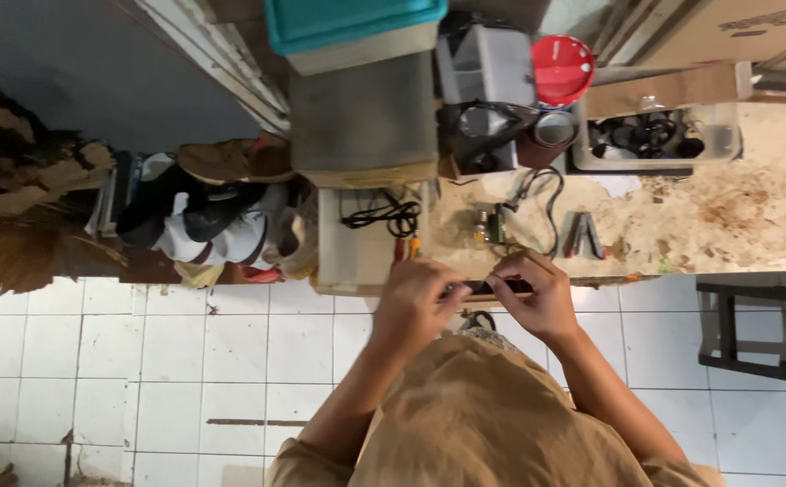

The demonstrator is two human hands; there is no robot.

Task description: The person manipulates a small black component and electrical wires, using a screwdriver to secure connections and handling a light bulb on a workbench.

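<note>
A thin black strip (492, 288) is pinched at its ends by the left hand (416, 302) and right hand (537, 293), fingers closed narrowly, at the near edge of a stained workbench (736, 216) above white floor tiles (185, 361).

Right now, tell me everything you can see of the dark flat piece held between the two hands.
The dark flat piece is a slim, black, bar-shaped thing lying level, its long side running left to right. Its material is too small to tell; it looks hard and slightly glossy. The left hand pinches one end and the right hand pinches the other, fingers covering both tips. It is held at the front edge of the stained workbench, above the white tiled floor. No markings or separate parts can be made out.
</note>
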